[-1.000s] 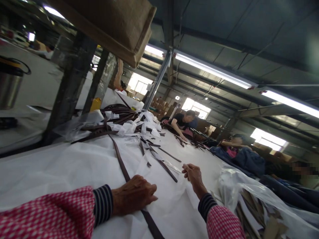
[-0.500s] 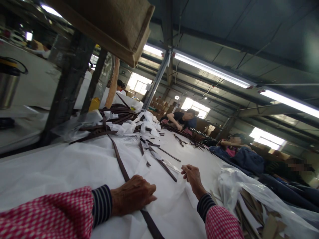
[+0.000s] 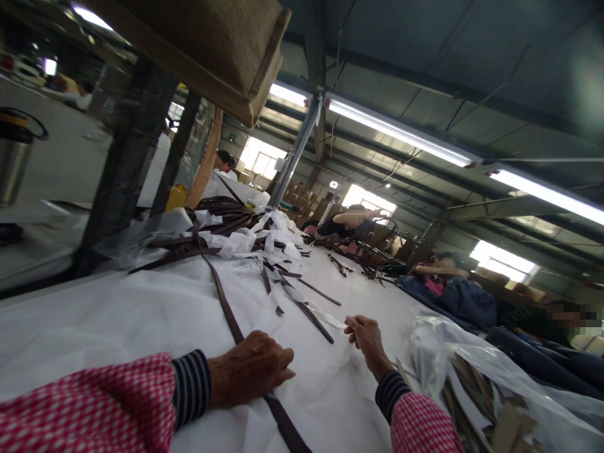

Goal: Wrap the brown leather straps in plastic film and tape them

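Note:
A long dark brown strap (image 3: 226, 308) runs down the white sheet (image 3: 155, 321) and passes under my left hand (image 3: 255, 368), coming out again below it. That hand is closed over the strap, its fingers curled and their undersides hidden. To the right, my right hand (image 3: 367, 340) is raised a little above the sheeting, thumb and fingers pinched together. A thin piece of clear plastic film (image 3: 325, 314) reaches its fingertips. Between and beyond the hands lie loose dark strips (image 3: 314, 318), one with a white paper band around it.
A heap of dark straps (image 3: 226, 214) with white paper wraps lies at the back left. Clear plastic (image 3: 434, 340) partly covers brown strips (image 3: 476, 384) at the right. A brown box-like object (image 3: 212, 50) hangs overhead. Co-workers (image 3: 352, 220) sit along the far side.
Both my hands stay almost in place, with the strap still under the left one. Across the table, a co-worker has raised an arm.

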`<action>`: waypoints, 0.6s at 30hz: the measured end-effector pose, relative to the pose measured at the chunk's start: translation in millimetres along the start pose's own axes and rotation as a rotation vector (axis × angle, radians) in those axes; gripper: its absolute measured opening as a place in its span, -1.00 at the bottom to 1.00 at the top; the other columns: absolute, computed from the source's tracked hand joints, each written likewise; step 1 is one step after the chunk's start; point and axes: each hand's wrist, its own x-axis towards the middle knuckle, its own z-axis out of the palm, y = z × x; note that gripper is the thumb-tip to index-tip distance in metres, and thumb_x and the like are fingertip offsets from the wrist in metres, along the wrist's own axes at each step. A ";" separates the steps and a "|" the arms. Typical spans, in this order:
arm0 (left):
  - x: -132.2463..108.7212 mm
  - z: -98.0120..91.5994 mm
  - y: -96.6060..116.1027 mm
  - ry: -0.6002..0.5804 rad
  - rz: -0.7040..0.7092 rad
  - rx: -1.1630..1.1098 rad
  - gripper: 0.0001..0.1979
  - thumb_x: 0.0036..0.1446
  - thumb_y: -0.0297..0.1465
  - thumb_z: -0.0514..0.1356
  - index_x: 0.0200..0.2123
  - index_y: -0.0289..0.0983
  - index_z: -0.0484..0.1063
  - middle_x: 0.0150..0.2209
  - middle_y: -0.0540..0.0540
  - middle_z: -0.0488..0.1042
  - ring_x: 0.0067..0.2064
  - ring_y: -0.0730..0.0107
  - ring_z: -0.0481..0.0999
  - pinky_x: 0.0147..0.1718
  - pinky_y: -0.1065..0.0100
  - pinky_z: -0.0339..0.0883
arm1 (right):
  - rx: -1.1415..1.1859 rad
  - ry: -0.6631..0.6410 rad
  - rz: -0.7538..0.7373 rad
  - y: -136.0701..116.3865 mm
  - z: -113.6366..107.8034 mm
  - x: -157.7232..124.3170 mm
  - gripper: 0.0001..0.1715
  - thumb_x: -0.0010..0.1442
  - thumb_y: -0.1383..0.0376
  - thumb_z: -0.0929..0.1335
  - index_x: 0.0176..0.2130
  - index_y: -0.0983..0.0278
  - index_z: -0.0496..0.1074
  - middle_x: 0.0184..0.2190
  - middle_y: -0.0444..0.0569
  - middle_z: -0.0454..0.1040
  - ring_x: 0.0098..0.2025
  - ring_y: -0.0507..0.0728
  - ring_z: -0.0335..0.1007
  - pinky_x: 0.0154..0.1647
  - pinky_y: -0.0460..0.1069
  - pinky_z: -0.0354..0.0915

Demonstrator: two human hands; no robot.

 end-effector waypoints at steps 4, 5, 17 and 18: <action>0.1 2.3 -1.5 0.012 0.004 -0.004 -0.82 0.34 -0.33 0.24 -0.33 -0.26 0.42 -0.39 -0.07 0.64 -0.35 0.19 0.69 -0.26 0.29 0.51 | -0.041 -0.001 0.017 3.2 -12.7 -2.7 -0.69 0.05 0.12 0.35 -0.49 0.32 0.49 -0.56 0.00 0.55 -0.62 0.03 0.36 -0.67 -0.12 0.12; 0.2 2.9 -1.8 0.011 0.007 -0.004 -0.82 0.35 -0.33 0.23 -0.33 -0.26 0.42 -0.40 -0.07 0.63 -0.35 0.19 0.69 -0.28 0.30 0.50 | -0.053 -0.002 0.024 4.9 -16.7 -3.9 -0.70 0.05 0.14 0.36 -0.50 0.32 0.49 -0.56 0.00 0.55 -0.62 0.03 0.37 -0.68 -0.12 0.12; 0.5 10.4 -4.5 0.037 0.033 -0.008 -0.78 0.38 -0.34 0.20 -0.37 -0.24 0.37 -0.47 -0.01 0.58 -0.43 0.23 0.64 -0.37 0.34 0.38 | -0.207 0.050 0.084 36.7 -49.6 -9.1 -0.76 0.33 0.21 0.41 -0.30 0.35 0.49 -0.46 -0.15 0.51 -0.49 0.00 0.45 -0.47 -0.09 0.38; 0.2 11.2 -4.9 0.042 0.038 -0.009 -0.77 0.38 -0.34 0.20 -0.37 -0.23 0.36 -0.47 -0.01 0.58 -0.43 0.23 0.63 -0.37 0.34 0.37 | -0.228 0.098 0.073 39.6 -54.3 -4.5 -0.76 0.35 0.19 0.41 -0.25 0.35 0.50 -0.38 -0.12 0.54 -0.42 0.02 0.48 -0.39 -0.05 0.44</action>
